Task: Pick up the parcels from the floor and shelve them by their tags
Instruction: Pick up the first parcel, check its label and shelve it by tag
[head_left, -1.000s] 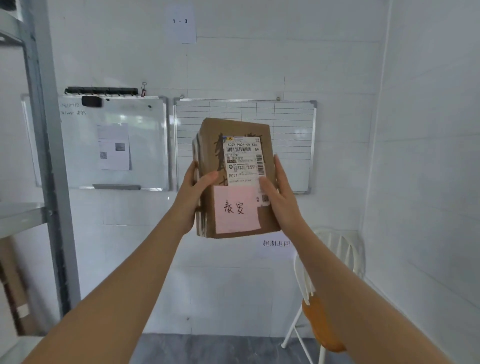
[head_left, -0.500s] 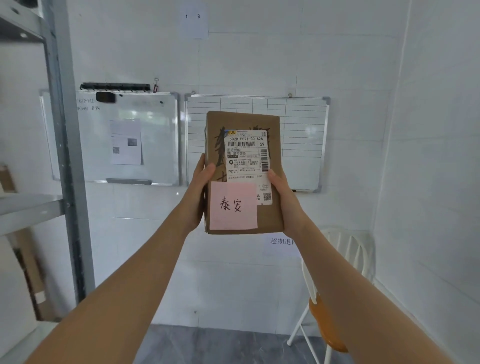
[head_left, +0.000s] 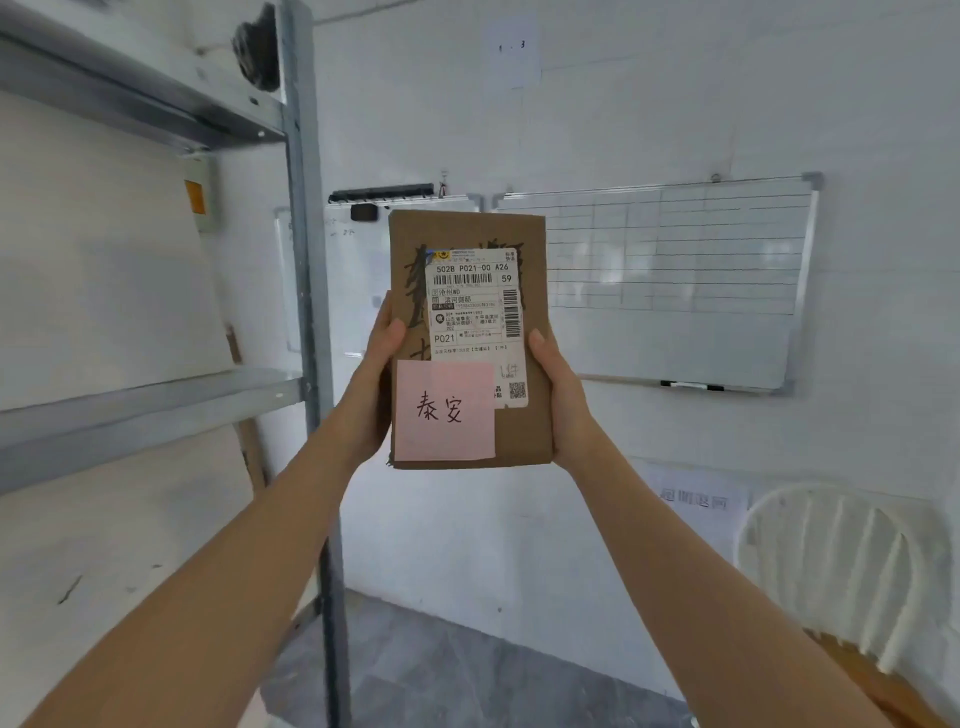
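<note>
While we hold the parcel (head_left: 470, 340) upright at chest height, left hand (head_left: 375, 384) and right hand (head_left: 558, 400) clasping its sides | step: reading pink tag (head_left: 445, 410) | next: find matching level on shelf (head_left: 150, 400), leftward.

A brown cardboard parcel (head_left: 470, 236) is held upright at arm's length, left hand (head_left: 375, 384) on its left edge, right hand (head_left: 563, 402) on its right; a white shipping label (head_left: 475, 312) and pink sticky note (head_left: 445, 410) face the camera; metal shelving (head_left: 304, 260) stands left; a gridded whiteboard (head_left: 675, 286) hangs behind; a white chair (head_left: 841, 561) sits lower right.
</note>
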